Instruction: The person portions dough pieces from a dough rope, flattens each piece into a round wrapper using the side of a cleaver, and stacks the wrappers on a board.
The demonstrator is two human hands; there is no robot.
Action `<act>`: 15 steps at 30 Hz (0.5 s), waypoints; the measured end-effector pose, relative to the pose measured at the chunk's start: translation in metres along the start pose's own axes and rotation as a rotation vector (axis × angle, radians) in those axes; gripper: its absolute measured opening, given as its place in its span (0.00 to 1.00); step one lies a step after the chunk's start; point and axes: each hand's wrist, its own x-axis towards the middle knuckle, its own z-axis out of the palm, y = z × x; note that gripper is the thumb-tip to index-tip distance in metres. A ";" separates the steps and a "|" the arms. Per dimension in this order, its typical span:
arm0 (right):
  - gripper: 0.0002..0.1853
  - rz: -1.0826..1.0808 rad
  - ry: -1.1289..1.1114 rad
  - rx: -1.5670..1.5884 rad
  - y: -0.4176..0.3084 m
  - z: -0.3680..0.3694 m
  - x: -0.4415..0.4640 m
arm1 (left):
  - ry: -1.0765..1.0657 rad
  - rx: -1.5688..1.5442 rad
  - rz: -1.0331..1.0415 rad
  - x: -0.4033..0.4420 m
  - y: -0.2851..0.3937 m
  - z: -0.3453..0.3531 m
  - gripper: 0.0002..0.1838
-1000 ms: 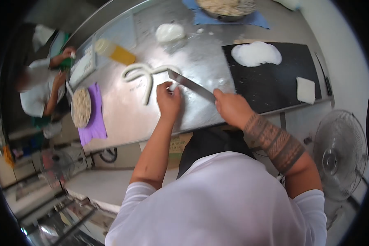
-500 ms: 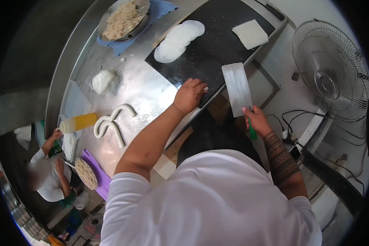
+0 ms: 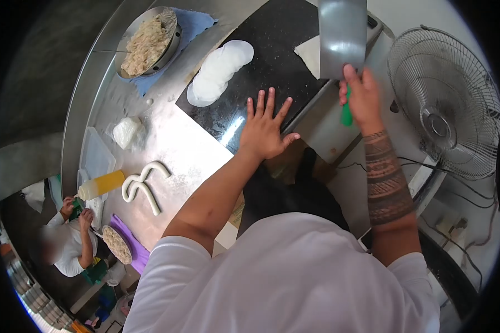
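Observation:
My left hand point(image 3: 265, 130) lies spread on the near edge of a black board point(image 3: 283, 39), fingers apart and nothing in them. My right hand point(image 3: 363, 102) grips the green handle of a cleaver point(image 3: 343, 41). Its broad blade is raised at the board's right side and covers part of a folded white cloth point(image 3: 310, 54). Left of the cloth, a row of overlapping thin white dough rounds point(image 3: 221, 72) rests on the board. A bent rope of white dough point(image 3: 143, 186) lies on the metal table point(image 3: 180, 150).
A metal bowl of filling point(image 3: 150, 44) sits on a blue cloth point(image 3: 197, 25). Beyond my left arm are a bagged white lump point(image 3: 129, 132), a bottle of yellow liquid point(image 3: 101, 184) and another filling bowl point(image 3: 116, 244). A co-worker point(image 3: 72, 244) is at left; a fan point(image 3: 441, 105) stands right.
My left hand has gone from curled around a small pale piece to spread flat; that piece is no longer visible. My right hand has lifted the cleaver up and away from me.

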 end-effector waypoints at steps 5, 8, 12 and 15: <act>0.17 0.468 -0.055 0.138 0.111 -0.020 0.003 | -0.002 0.018 0.003 0.017 -0.004 -0.003 0.54; 0.17 0.425 -0.168 -0.156 0.088 -0.032 -0.021 | 0.082 -0.234 0.131 0.011 -0.018 -0.007 0.54; 0.24 0.257 -0.494 -0.473 0.066 -0.031 -0.055 | 0.435 -0.921 -0.304 0.020 -0.051 -0.017 0.53; 0.29 0.132 -0.733 -0.442 0.102 -0.009 -0.057 | 0.198 -0.096 -0.034 0.024 -0.060 -0.044 0.50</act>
